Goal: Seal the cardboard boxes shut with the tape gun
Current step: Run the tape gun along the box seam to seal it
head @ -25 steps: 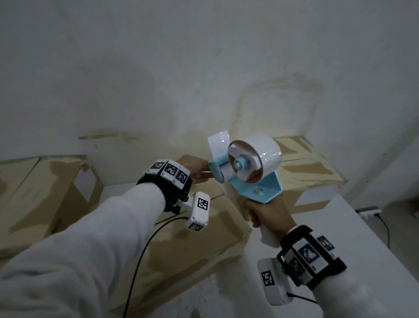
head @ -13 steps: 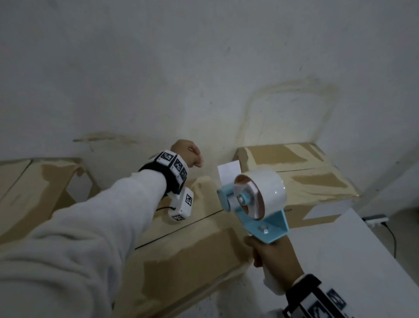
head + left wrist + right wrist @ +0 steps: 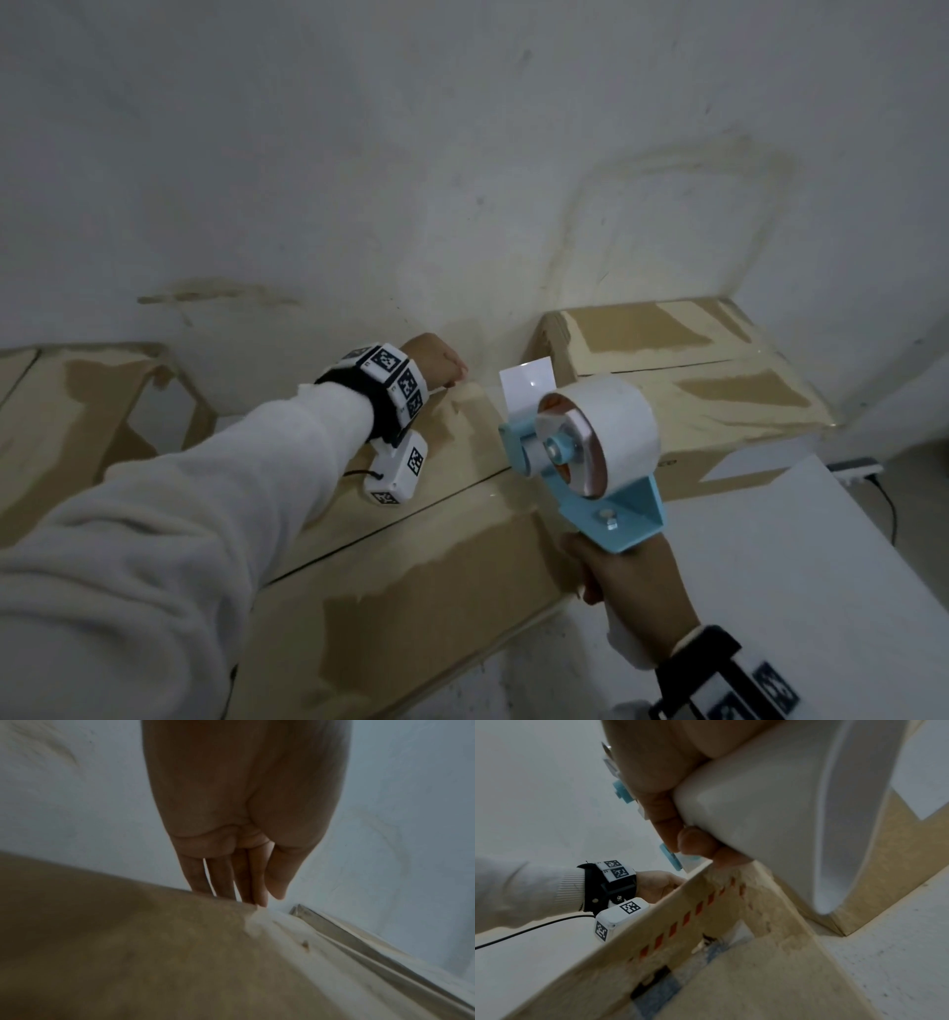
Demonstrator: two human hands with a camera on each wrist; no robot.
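Note:
A blue tape gun [image 3: 590,452] with a white tape roll is held up over the right end of the middle cardboard box [image 3: 411,565]. My right hand [image 3: 624,591] grips its white handle [image 3: 770,801] from below. A loose white tape end [image 3: 529,383] sticks up from the gun's front. My left hand [image 3: 436,360] is at the box's far edge by the wall. In the left wrist view its straight fingers [image 3: 223,880] reach down behind that edge of the box [image 3: 128,953]. The box's flap seam [image 3: 411,519] runs across its top.
A second box [image 3: 693,375] stands at the back right and a third [image 3: 77,411] at the left, both against the wall. All sit on a white table [image 3: 821,591]. A power strip [image 3: 855,467] with a cable lies on the floor at the right.
My left hand let go of the tape end and moved to the box's far edge. The tape gun came down and nearer to me in my right hand.

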